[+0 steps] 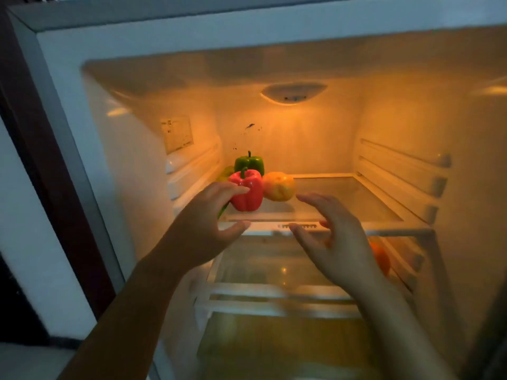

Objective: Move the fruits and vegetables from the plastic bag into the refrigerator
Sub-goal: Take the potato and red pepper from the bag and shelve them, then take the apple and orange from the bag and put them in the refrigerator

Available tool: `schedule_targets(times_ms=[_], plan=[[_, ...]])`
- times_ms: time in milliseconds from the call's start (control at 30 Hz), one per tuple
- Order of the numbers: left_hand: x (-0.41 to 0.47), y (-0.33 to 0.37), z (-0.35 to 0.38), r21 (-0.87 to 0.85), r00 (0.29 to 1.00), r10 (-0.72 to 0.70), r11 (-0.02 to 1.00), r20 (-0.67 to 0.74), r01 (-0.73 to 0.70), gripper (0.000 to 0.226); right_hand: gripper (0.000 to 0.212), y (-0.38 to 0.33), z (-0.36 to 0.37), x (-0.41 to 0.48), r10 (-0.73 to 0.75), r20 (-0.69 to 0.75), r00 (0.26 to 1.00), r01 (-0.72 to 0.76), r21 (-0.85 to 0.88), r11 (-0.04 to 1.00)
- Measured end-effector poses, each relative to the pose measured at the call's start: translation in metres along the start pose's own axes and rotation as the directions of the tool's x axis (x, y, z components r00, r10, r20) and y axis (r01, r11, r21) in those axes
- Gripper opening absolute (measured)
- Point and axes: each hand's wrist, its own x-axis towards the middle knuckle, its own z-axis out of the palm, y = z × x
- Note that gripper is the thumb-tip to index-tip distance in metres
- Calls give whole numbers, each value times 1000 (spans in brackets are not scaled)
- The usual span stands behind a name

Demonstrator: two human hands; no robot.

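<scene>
The refrigerator stands open, lit orange inside. On its top glass shelf (343,198) at the left stand a red bell pepper (248,197), a green bell pepper (251,163) behind it, and an orange-yellow round fruit (279,186) to the right. Another green item (225,172) peeks out behind the red pepper at the left. My left hand (208,226) is open, its fingertips touching or just off the red pepper's left side. My right hand (334,237) hovers open in front of the shelf edge, holding nothing. The plastic bag is out of view.
An orange fruit (381,257) lies on the lower shelf at the right, partly behind my right wrist. A yellowish crisper drawer (274,346) sits below. Ribbed shelf rails (403,171) line the right wall. The fridge frame (55,111) rises on the left.
</scene>
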Motion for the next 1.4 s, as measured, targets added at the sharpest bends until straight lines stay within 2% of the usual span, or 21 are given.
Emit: schedule_targets(times_ms=[100,233,367,500,567,700,900,933,1033,1100,1233,1400], plan=[[-39,7,11,-42,999,20,999,26,-19,52,43,-4,-3,-44,24,66,998,-26,24,999],[-110,15,47,-83,992,-75,993,99,83,50,43,-2,4,-104,99,254,962,-100,-10,995],[-173,21,88,-89,939,-145,979,310,181,56,46,-10,8,-173,222,468,855,-193,-111,975],[-201,32,109,-95,872,-89,984,481,153,50,47,-30,-7,-229,392,569,723,-285,-270,920],[-211,39,115,-126,830,-13,987,558,101,48,48,-44,-19,-253,491,559,668,-349,-347,870],[-249,48,120,-186,665,133,983,735,9,49,51,-87,-39,-301,689,477,546,-488,-488,724],[-284,58,136,-262,502,275,960,820,-99,50,51,-147,-47,-357,855,325,405,-659,-545,519],[-287,66,140,-281,458,310,951,833,-134,51,52,-156,-48,-368,879,305,367,-681,-556,477],[-298,102,149,-352,282,414,903,866,-245,56,56,-187,-64,-403,941,278,191,-739,-590,324],[-307,130,153,-409,198,473,864,858,-293,57,56,-207,-81,-426,967,226,116,-765,-601,232],[-331,190,151,-511,81,557,803,826,-307,55,54,-239,-114,-471,994,88,59,-816,-569,99],[-364,263,154,-569,-30,605,729,796,-381,56,55,-268,-163,-520,999,4,36,-874,-485,34]])
